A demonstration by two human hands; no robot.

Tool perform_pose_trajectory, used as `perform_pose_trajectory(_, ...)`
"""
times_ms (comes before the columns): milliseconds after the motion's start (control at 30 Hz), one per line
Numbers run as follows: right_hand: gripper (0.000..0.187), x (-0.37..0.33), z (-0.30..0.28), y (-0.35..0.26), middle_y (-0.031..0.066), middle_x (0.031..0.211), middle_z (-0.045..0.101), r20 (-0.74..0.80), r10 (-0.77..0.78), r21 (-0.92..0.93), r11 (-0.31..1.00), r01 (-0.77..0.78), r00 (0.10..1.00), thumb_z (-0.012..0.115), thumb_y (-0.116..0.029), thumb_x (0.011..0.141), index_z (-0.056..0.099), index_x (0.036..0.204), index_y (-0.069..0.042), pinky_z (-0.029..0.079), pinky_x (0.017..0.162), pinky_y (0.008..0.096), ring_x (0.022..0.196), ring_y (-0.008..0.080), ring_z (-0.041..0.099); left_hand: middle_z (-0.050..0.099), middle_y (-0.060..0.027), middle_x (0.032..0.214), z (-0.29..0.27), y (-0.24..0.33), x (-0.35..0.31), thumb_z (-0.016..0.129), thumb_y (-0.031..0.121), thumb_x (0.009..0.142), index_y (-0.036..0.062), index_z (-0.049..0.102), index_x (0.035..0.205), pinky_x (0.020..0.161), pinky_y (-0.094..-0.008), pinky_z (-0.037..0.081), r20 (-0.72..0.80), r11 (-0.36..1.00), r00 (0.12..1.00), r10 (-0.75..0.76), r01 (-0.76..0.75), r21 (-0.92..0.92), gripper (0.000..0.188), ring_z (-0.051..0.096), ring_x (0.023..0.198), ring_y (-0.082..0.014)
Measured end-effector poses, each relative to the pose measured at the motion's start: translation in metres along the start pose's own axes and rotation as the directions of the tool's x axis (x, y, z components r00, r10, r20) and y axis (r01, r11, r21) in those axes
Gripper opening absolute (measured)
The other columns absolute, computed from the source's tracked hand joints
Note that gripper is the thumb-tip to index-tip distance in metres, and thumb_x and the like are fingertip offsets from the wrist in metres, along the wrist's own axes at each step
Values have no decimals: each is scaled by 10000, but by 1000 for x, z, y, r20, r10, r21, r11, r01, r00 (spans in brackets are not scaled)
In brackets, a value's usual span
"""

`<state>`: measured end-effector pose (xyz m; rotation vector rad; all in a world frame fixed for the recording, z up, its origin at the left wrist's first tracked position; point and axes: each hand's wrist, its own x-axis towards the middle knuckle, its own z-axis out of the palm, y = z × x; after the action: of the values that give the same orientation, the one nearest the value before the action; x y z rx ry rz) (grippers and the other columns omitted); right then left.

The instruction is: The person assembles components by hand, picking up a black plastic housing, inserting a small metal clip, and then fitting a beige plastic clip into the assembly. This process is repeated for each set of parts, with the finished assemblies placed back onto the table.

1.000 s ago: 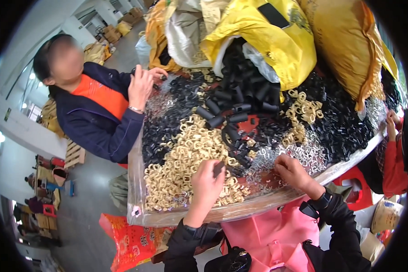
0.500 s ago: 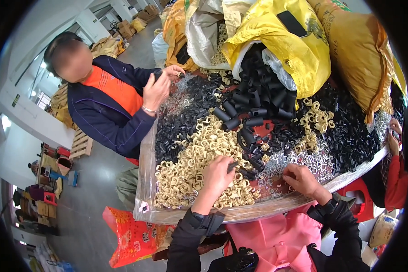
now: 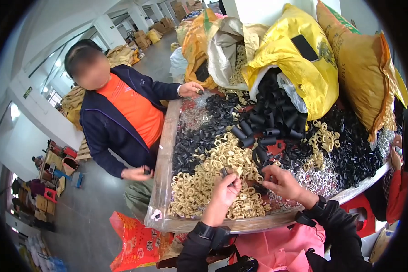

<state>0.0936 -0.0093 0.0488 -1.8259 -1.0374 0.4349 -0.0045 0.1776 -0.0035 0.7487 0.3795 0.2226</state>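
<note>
My left hand is closed on a small black plastic piece, above a heap of beige plastic buckle-like rings. A pale ring-like bit shows at its fingertips; whether it is held or lies behind them I cannot tell. To the right, my right hand hovers with fingers curled together, pointing at the left hand. Anything between those fingers is too small to make out. Beneath and beside it lie small silvery metal clips and black pieces.
Black tubes spill from a yellow sack bearing a dark phone. A full sack leans at right. Across the wrapped table edge, a co-worker stands at left; another person's hand shows at far right.
My right hand has lifted from the metal clips and come left toward my left hand. The view has shifted. The co-worker's hands have parted, one lowering beside the table.
</note>
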Motion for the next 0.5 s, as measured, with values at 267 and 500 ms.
perform_pose_trajectory(267, 418, 59, 41, -22, 101, 938, 503, -30, -584, -219, 796, 565, 811, 648, -207, 720, 485, 1075, -57, 467, 597, 301, 708, 236, 564, 534, -48, 749, 2, 11, -19, 570, 112, 769, 10, 528, 905, 558, -225, 390, 201, 843, 973, -111, 199, -500, 175, 462, 609, -109)
perform_pose_trajectory(500, 325, 77, 49, -25, 96, 863, 525, 27, -575, -208, 797, 567, 818, 648, -206, 716, 538, 972, -39, 467, 603, 315, 711, 259, 558, 523, -33, 751, -5, 24, -26, 569, 129, 778, 13, 527, 905, 553, -217, 382, 232, 827, 966, -116, 224, -516, 177, 461, 610, -112)
